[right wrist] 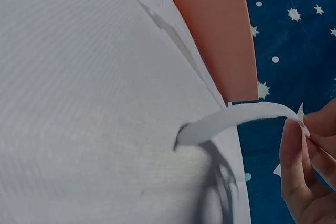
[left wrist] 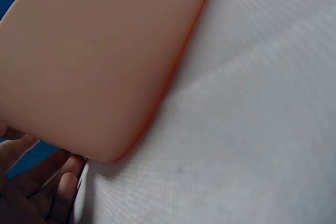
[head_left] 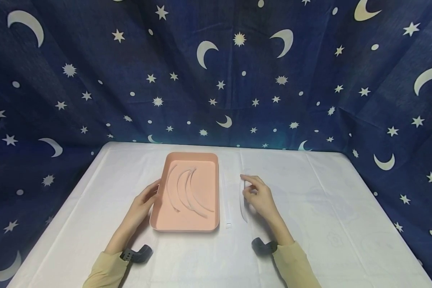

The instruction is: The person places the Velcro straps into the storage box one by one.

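Note:
My right hand (head_left: 261,198) pinches the far end of a thin white strap (right wrist: 236,119) between thumb and fingers. The strap bows, and its other end reaches down to the white cloth in the right wrist view. To the left, my left hand (head_left: 143,203) touches the left side of a pink tray (head_left: 187,226) with loosely bent fingers. Inside the tray lie several thin, pale, curved strips (head_left: 187,192). Between tray and right hand, another white strap (head_left: 227,204) lies flat, with a slotted end towards me.
A white cloth (head_left: 345,224) covers the table. Behind it and at both sides hangs a dark blue curtain (head_left: 252,116) with moons and stars. A black band with a dark device (head_left: 138,255) is on each wrist.

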The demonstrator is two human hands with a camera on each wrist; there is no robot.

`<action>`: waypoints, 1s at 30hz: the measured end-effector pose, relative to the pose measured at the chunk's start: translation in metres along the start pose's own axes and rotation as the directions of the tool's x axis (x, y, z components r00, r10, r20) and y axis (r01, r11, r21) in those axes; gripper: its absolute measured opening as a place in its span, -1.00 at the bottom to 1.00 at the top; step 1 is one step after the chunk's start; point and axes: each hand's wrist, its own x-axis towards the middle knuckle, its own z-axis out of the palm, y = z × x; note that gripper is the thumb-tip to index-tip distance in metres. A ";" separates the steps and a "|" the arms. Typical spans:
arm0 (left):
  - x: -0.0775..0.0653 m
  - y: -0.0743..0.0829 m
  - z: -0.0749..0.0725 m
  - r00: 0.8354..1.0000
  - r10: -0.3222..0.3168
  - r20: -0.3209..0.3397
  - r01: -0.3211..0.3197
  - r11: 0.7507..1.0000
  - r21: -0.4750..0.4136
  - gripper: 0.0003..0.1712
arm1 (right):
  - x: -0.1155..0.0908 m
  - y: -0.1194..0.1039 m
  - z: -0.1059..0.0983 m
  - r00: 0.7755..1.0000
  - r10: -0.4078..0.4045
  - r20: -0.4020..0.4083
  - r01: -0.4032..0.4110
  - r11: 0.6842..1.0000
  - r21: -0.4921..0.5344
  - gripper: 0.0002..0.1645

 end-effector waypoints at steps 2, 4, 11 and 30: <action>0.000 0.000 0.000 1.000 0.001 -0.002 -0.001 1.000 -0.001 -0.40 | -0.001 -0.002 0.000 1.000 0.006 0.003 -0.007 1.000 0.020 -0.42; -0.001 0.000 0.000 1.000 0.000 -0.004 0.000 1.000 -0.002 -0.40 | -0.001 -0.004 0.000 1.000 0.009 0.003 -0.009 1.000 0.030 -0.41; -0.001 0.000 0.000 1.000 -0.002 0.000 0.002 1.000 -0.004 -0.40 | -0.003 -0.011 0.000 1.000 -0.002 0.011 0.001 0.999 0.047 -0.39; -0.001 0.000 0.000 1.000 0.008 0.003 -0.008 1.000 -0.023 -0.41 | -0.006 -0.029 0.003 0.996 -0.076 0.044 0.072 0.994 0.081 -0.38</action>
